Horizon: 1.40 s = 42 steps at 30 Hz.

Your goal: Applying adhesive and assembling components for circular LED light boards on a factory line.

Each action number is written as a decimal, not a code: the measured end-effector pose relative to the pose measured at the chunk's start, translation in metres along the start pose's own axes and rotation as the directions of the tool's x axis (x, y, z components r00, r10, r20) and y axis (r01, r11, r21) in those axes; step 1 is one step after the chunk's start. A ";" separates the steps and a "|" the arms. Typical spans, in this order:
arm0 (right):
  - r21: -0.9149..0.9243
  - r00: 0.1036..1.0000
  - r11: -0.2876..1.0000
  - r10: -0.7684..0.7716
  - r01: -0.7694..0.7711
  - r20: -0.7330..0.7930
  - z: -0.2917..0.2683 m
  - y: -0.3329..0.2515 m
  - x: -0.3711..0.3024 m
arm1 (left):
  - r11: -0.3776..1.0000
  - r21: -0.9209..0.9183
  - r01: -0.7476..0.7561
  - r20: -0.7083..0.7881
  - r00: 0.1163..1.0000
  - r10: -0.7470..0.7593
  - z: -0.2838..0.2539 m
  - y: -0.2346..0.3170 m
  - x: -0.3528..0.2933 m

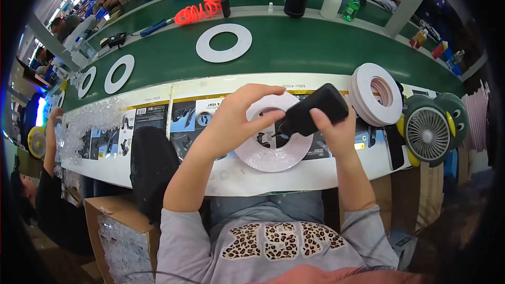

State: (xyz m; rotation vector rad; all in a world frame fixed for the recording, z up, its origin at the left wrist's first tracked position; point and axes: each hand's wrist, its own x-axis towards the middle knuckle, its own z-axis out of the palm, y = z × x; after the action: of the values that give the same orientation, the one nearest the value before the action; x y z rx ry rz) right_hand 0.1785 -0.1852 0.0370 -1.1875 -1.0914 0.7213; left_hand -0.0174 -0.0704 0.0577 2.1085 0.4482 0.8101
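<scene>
R hand (339, 132) w/ blk bottle (321, 108) tipped over wht ring (276, 162), L hand (234, 118) at ring's edge.
R hand grasping bottle, nozzle angled down-left twd ring's hole. L hand: thumb + fingers curved at ring's upper-left side, can't tell if gripping or just touching. Ring's in front of person, over wht surface (252, 183), unclear if flat or lifted. Ring stack (362, 94) to the R, green fan (427, 129) beside it.
</scene>
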 end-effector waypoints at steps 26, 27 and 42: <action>-0.257 0.976 0.955 -0.099 0.148 0.192 0.080 0.010 0.038 | 0.975 0.092 0.201 -0.408 0.901 -0.148 -0.006 -0.030 -0.035; -0.255 0.977 0.957 -0.088 0.136 0.192 0.080 0.011 0.038 | 0.975 0.092 0.203 -0.409 0.900 -0.149 -0.005 -0.032 -0.036; -0.263 0.980 0.957 -0.074 0.122 0.183 0.081 0.014 0.038 | 0.974 0.137 0.183 -0.423 0.899 -0.110 -0.003 -0.039 -0.036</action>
State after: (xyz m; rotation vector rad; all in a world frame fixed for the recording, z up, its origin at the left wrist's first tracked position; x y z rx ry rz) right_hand 0.1177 -0.1188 0.0339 -1.3106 -1.4200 0.6165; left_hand -0.0472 -0.0650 0.0139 2.0238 0.9236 1.1689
